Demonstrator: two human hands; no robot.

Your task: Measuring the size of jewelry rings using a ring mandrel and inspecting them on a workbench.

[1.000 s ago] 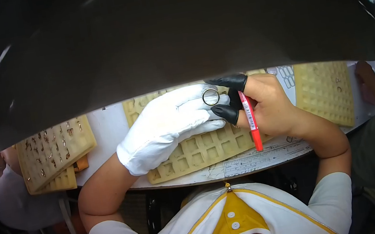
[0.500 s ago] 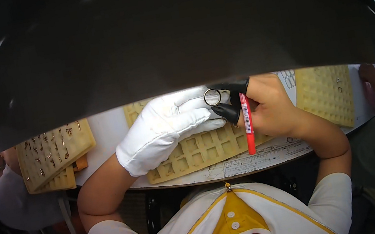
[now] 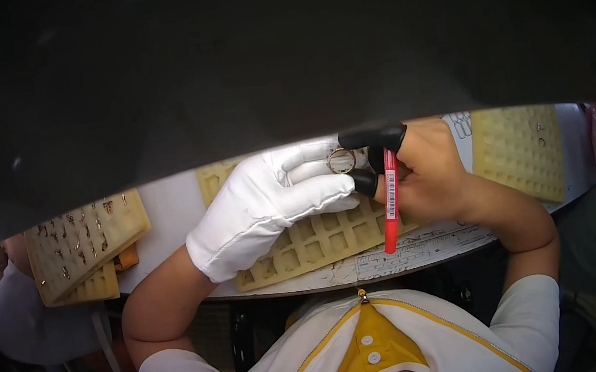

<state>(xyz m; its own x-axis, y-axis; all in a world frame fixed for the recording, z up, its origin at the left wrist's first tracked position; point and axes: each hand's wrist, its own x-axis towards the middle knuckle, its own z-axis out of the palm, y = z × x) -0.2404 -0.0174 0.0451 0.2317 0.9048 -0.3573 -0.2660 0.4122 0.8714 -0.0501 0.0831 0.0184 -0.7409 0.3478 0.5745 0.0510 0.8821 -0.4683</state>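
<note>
A thin metal ring [image 3: 342, 161] is held up between my two hands, its round opening facing me. My left hand [image 3: 266, 203], in a white glove, curls its fingers behind the ring, with its thumb along the lower rim. My right hand [image 3: 424, 170] wears black finger covers, and its covered fingertips meet the ring's right side. A red pen [image 3: 391, 206] with a pale label strip is tucked in that hand, slanting down toward the table edge. Under both hands lies a yellowish compartment tray [image 3: 301, 252], partly covered by them.
Stacked yellowish trays [image 3: 89, 246] with rows of small jewellery pieces sit at the left. Another yellowish tray [image 3: 522, 150] lies at the right. A clear ruler [image 3: 432, 243] runs along the table's front edge. A dark visor-like shape covers the upper view. A person sits at the left.
The red pen's lower end has swung left, so it tilts more. My right fingers have shifted slightly around the ring. The other person's hand at the far right has left that spot.
</note>
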